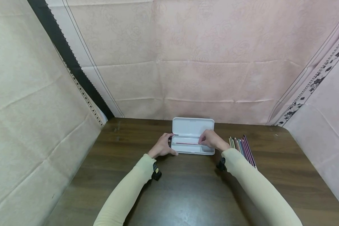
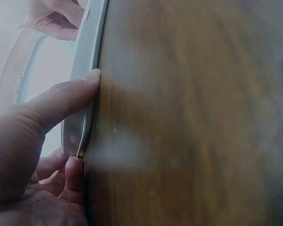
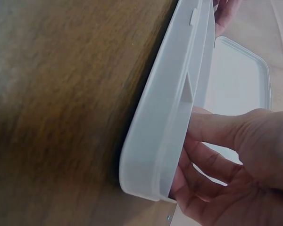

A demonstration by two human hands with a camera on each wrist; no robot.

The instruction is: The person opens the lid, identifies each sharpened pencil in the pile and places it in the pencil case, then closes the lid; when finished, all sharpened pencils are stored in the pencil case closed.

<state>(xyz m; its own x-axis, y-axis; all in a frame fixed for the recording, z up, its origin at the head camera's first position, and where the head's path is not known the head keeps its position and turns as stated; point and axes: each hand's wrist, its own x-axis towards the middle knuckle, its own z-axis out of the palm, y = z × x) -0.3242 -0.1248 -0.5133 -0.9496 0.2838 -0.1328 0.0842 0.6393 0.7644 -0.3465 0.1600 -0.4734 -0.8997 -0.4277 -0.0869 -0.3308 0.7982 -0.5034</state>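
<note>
A white pencil case (image 1: 192, 150) lies on the table with its lid (image 1: 193, 126) raised at the back. Inside, a thin dark red pencil (image 1: 186, 143) lies lengthwise. My left hand (image 1: 162, 146) grips the case's left end, its thumb (image 2: 68, 96) against the front wall and its fingers round the end. My right hand (image 1: 212, 140) reaches into the right part of the case with curled fingers, pinching the pencil's right end. Its fingertips are hidden behind the case wall in the right wrist view.
To the right of the case, several colored pencils (image 1: 244, 149) lie side by side, partly behind the right forearm. The brown wooden table (image 1: 183, 188) reaches back to a pale cloth wall (image 1: 209, 78), with more cloth at both sides.
</note>
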